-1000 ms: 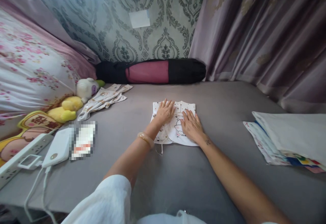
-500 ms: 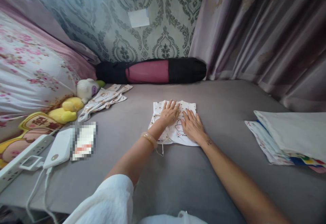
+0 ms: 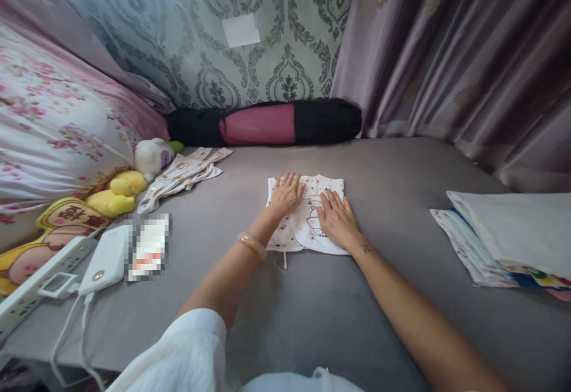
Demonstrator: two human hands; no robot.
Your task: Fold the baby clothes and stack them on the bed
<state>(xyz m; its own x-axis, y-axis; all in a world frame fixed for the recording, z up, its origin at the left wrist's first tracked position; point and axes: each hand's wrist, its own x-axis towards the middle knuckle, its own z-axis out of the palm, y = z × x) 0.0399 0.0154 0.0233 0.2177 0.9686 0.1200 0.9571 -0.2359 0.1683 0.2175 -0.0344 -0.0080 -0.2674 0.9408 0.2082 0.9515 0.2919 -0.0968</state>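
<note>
A small white garment [image 3: 307,238] with a dotted print and a cartoon face lies folded on the grey bed sheet [image 3: 285,309]. My left hand [image 3: 286,194] rests flat on its upper left part, fingers stretched toward the wall. On the right side of the cloth my right hand [image 3: 338,219] lies flat too, beside the printed face and partly over it. Neither hand grips anything. A thin white string [image 3: 284,259] hangs from the garment's near edge.
At right sits a stack of folded cloths [image 3: 513,231]. Another printed garment [image 3: 187,175] lies at left near plush toys [image 3: 154,157]. A power strip [image 3: 49,273] and white power bank [image 3: 107,258] with cables are front left. A long black-and-pink bag [image 3: 259,124] lines the wall.
My left hand has slid left across the garment, uncovering more of its middle. My right hand has stayed in about the same spot.
</note>
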